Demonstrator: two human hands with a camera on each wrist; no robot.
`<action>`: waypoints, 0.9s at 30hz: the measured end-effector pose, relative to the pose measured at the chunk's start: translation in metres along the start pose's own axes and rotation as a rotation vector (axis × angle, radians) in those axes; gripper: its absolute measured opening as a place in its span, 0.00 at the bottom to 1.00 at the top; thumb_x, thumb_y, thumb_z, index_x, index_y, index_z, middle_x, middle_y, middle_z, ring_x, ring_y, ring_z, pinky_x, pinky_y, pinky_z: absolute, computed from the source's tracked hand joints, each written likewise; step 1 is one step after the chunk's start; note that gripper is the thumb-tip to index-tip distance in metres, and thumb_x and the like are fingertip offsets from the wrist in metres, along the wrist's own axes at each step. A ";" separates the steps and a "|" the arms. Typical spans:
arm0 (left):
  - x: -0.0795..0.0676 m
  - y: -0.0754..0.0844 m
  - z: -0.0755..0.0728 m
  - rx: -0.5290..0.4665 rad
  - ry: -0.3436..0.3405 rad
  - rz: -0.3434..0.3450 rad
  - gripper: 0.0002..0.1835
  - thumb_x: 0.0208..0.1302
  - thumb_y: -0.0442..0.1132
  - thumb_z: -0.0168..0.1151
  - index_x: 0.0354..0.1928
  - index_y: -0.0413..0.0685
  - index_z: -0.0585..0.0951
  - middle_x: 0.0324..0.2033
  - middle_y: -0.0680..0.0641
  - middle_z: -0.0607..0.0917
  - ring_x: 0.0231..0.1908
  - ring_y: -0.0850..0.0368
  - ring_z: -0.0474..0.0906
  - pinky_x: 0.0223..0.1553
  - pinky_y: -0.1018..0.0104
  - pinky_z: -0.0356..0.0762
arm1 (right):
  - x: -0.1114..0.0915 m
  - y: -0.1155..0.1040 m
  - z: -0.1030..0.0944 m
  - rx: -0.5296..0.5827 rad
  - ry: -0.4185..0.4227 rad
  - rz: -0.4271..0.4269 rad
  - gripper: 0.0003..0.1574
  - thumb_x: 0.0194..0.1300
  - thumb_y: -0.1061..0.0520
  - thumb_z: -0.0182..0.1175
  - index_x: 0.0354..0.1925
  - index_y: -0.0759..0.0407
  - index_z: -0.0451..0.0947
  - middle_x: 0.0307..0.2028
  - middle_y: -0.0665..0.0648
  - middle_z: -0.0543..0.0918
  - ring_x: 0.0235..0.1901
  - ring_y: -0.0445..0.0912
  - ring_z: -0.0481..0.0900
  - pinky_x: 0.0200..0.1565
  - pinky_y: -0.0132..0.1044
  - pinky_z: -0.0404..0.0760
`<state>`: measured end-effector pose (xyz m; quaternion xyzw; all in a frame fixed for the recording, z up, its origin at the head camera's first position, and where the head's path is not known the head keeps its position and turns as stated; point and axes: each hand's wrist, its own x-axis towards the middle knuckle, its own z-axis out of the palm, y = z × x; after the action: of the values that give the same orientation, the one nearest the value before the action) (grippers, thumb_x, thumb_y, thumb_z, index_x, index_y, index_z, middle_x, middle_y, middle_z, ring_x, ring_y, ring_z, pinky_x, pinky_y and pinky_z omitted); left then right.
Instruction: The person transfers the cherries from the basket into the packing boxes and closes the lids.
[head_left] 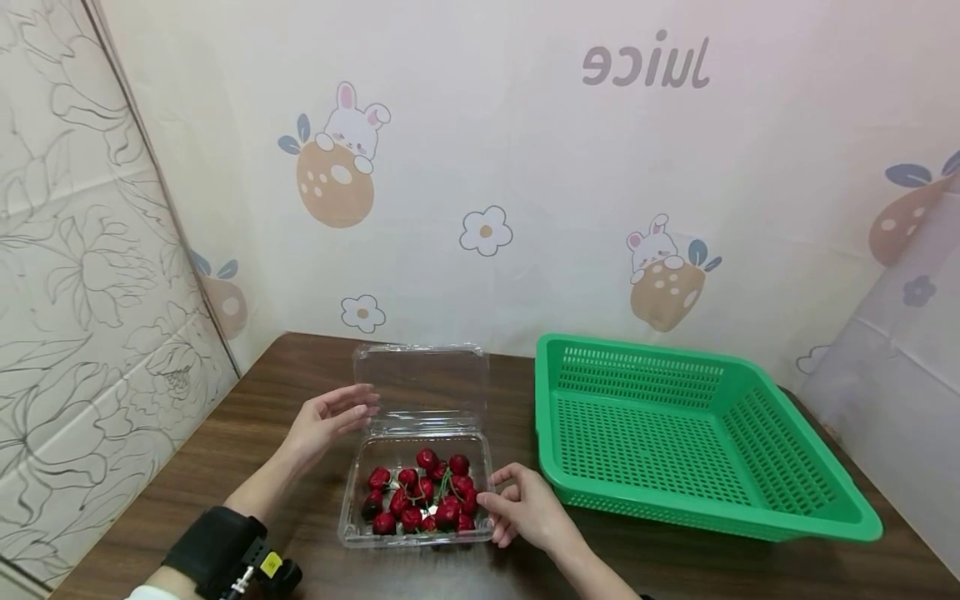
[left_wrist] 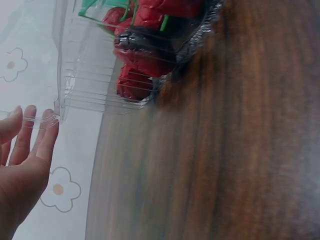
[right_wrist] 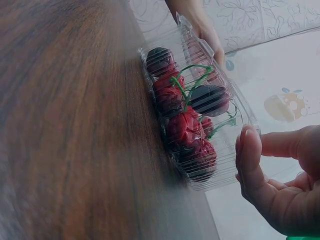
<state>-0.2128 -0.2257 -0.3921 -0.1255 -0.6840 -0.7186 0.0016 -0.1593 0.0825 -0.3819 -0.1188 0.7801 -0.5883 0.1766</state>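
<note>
A clear plastic clamshell box [head_left: 420, 537] with several red cherries [head_left: 411, 518] in its base stands on the table, its transparent lid [head_left: 427, 375] raised at the back. Some cherries have green stems. My left hand [head_left: 322, 425] is at the lid's left side, fingers loosely extended. In the left wrist view, the lid's edge crosses in front of the fingers [left_wrist: 47, 132]. My right hand [head_left: 528, 508] pinches the right wall of the base, thumb tip over the rim and other fingers outside. The right wrist view shows its fingertips [right_wrist: 249, 145] right at the box's corner.
A large green plastic basket [head_left: 750, 521] with perforated sides sits on the right of the brown wooden table [head_left: 300, 533]. Behind the table hangs a patterned backdrop [head_left: 487, 283]; another wall covering [head_left: 97, 333] stands at the left. A black wrist camera strap [head_left: 213, 542] is on my left wrist.
</note>
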 end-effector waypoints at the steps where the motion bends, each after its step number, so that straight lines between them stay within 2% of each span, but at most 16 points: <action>1: -0.001 -0.001 0.001 0.004 0.008 0.008 0.25 0.61 0.33 0.53 0.57 0.27 0.62 0.52 0.29 0.69 0.47 0.54 0.75 0.46 0.60 0.71 | 0.000 0.000 0.000 -0.006 0.002 -0.001 0.21 0.58 0.60 0.58 0.43 0.73 0.63 0.14 0.53 0.73 0.10 0.39 0.72 0.16 0.39 0.75; 8: -0.009 -0.003 0.006 0.046 0.068 0.071 0.21 0.59 0.32 0.55 0.54 0.30 0.68 0.47 0.39 0.77 0.47 0.54 0.75 0.44 0.63 0.72 | -0.001 0.001 0.000 -0.089 0.014 -0.033 0.23 0.59 0.58 0.57 0.44 0.75 0.64 0.14 0.53 0.74 0.10 0.43 0.74 0.16 0.41 0.75; 12: -0.011 -0.003 0.009 0.063 0.088 0.101 0.20 0.59 0.31 0.56 0.53 0.31 0.69 0.46 0.41 0.78 0.46 0.55 0.76 0.43 0.65 0.72 | -0.004 -0.001 0.002 -0.237 0.037 -0.074 0.28 0.60 0.54 0.57 0.47 0.77 0.64 0.14 0.52 0.74 0.11 0.44 0.75 0.16 0.37 0.75; 15: -0.013 -0.003 0.010 0.060 0.094 0.114 0.20 0.59 0.31 0.56 0.53 0.31 0.70 0.46 0.40 0.78 0.46 0.55 0.76 0.43 0.65 0.72 | -0.008 -0.005 0.004 -0.429 0.088 -0.131 0.29 0.59 0.52 0.57 0.47 0.78 0.66 0.15 0.50 0.75 0.12 0.40 0.73 0.18 0.32 0.73; 19: -0.013 -0.002 0.011 0.056 0.098 0.127 0.19 0.58 0.30 0.56 0.52 0.30 0.70 0.46 0.40 0.78 0.45 0.55 0.76 0.43 0.65 0.72 | -0.014 -0.017 0.007 -0.654 0.160 -0.197 0.27 0.58 0.53 0.59 0.44 0.76 0.70 0.16 0.47 0.73 0.14 0.35 0.69 0.19 0.30 0.69; 22: -0.012 -0.002 0.010 0.061 0.102 0.132 0.19 0.58 0.30 0.56 0.52 0.30 0.70 0.45 0.42 0.79 0.45 0.56 0.77 0.43 0.66 0.72 | -0.021 -0.030 0.007 -0.731 0.184 -0.254 0.22 0.57 0.55 0.60 0.42 0.73 0.72 0.18 0.48 0.74 0.16 0.35 0.68 0.18 0.29 0.68; 27: -0.012 0.000 0.010 0.076 0.108 0.136 0.19 0.57 0.30 0.57 0.51 0.30 0.71 0.45 0.42 0.80 0.45 0.57 0.76 0.44 0.67 0.72 | -0.029 -0.054 0.002 -0.773 0.268 -0.419 0.14 0.55 0.59 0.61 0.38 0.68 0.76 0.23 0.51 0.76 0.19 0.35 0.70 0.21 0.26 0.70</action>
<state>-0.1995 -0.2183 -0.3943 -0.1327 -0.6994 -0.6963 0.0918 -0.1338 0.0771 -0.3266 -0.2542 0.9175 -0.2872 -0.1057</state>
